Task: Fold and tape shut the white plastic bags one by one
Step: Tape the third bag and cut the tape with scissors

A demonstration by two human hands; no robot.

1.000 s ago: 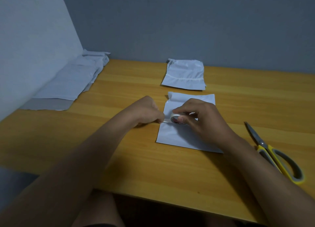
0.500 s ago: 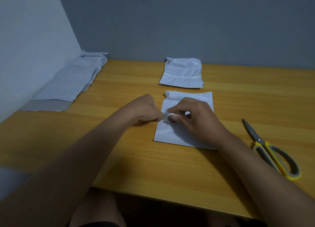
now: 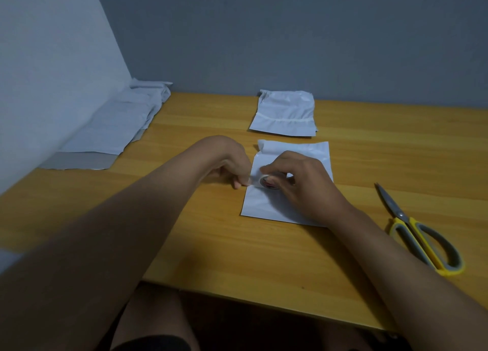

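A: What is changing at the folded white plastic bag (image 3: 287, 192) on the yellow wooden table (image 3: 184, 232)?

B: The right hand (image 3: 303, 184) is gripping the small roll of tape (image 3: 267, 184) over it. The left hand (image 3: 232, 166) is pinching the free end, now drawn out a little further than before.

A: So taping is starting?

B: Probably. A taped bag (image 3: 285, 114) is lying behind it, yellow-handled scissors (image 3: 420, 234) right of it, grey walls (image 3: 290, 34) beyond.

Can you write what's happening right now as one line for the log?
step: taping bag | left hand: pinches tape end | right hand: holds tape roll on white bag | scissors: idle on table
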